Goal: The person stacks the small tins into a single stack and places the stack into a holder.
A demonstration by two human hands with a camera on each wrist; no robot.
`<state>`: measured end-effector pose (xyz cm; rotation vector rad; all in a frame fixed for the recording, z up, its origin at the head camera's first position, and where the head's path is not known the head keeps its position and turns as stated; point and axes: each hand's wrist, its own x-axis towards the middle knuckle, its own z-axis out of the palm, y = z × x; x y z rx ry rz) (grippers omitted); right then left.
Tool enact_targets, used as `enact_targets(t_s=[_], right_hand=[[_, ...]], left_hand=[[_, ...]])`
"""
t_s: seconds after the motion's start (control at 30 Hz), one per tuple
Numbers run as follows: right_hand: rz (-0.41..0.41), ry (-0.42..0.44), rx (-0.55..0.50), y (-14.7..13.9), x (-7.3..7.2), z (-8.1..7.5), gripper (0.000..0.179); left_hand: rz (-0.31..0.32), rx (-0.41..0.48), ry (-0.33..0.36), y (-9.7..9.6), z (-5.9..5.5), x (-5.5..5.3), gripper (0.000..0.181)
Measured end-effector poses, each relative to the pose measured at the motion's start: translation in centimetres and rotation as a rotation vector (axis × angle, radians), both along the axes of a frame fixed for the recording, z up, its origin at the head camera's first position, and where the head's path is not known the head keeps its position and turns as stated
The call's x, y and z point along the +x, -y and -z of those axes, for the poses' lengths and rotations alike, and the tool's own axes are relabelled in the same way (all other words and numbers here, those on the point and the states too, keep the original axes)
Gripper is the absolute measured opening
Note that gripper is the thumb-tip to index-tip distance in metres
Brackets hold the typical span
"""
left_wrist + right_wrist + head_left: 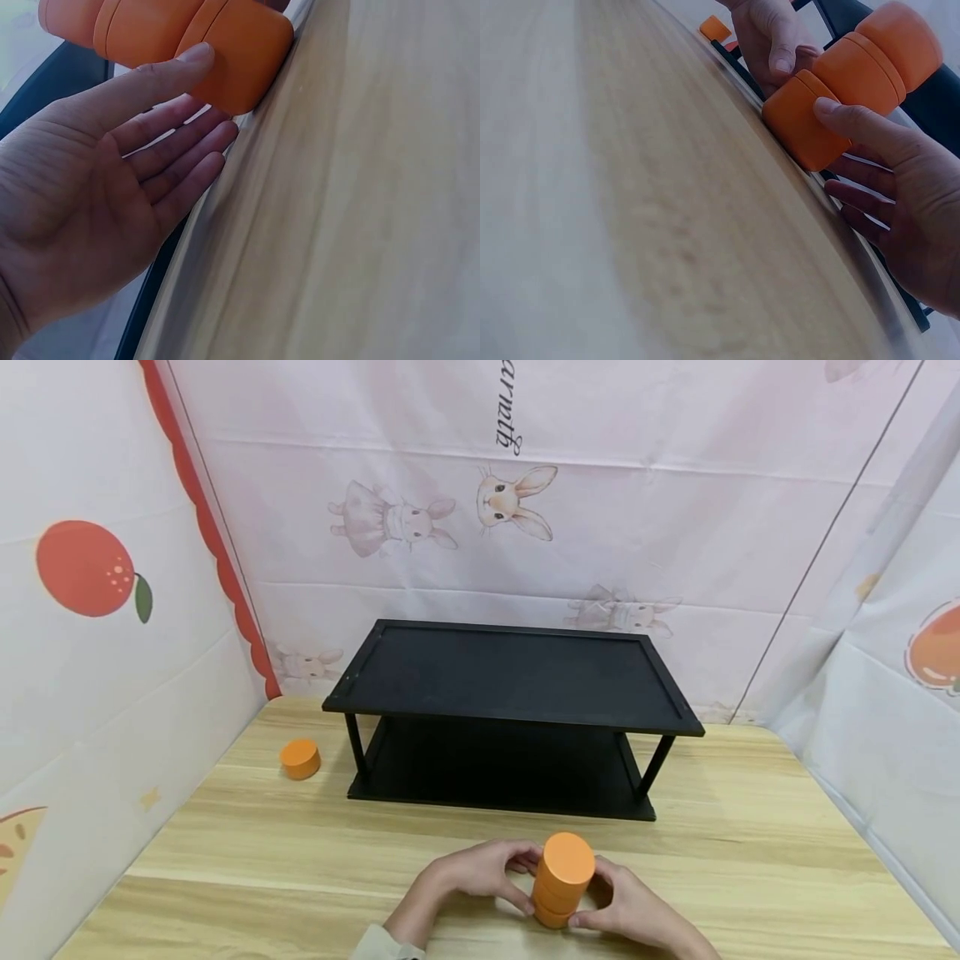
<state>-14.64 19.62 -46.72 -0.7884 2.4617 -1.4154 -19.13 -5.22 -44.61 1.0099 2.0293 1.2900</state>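
Note:
A stack of three orange round jars (564, 877) stands upright on the wooden table, close to the person. From the left, the left hand (491, 870) reaches round the bottom jar (244, 56), its thumb on the near side and fingers toward the back. The right hand (630, 906) holds the same jar from the other side; in the right wrist view its thumb (829, 106) lies on the jar's wall. The remaining fingers of both hands spread loosely below or behind. Both wrist views show seams running round the jars.
Beyond the hands stands a black two-tier shelf (517, 677), with thin posts and a lower board (495, 768). A short orange cylinder (300, 760) sits left of it on the table (247, 860). Printed cloth (300, 468) hangs along the back and sides.

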Motion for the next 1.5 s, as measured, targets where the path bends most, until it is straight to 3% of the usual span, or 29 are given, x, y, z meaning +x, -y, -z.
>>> enact_targets(t_s=[0.73,0.93,1.23,1.5], right_hand=[[0.015,-0.034,0.04,0.0,-0.1,0.1,0.056],[0.001,-0.027,0.03,-0.1,-0.1,0.0,0.058],[0.0,-0.03,0.048,-0.5,0.4,-0.4,0.051],[0.032,-0.11,0.103,0.0,0.7,-0.7,0.053]], left_hand=[[-0.062,0.017,0.034,3.2,-1.2,-0.7,0.045],[-0.095,0.037,0.055,4.9,-1.4,-1.0,0.045],[-0.154,0.071,0.018,8.1,-2.2,-1.3,0.046],[-0.257,0.129,0.007,11.6,-3.4,-1.1,0.047]])
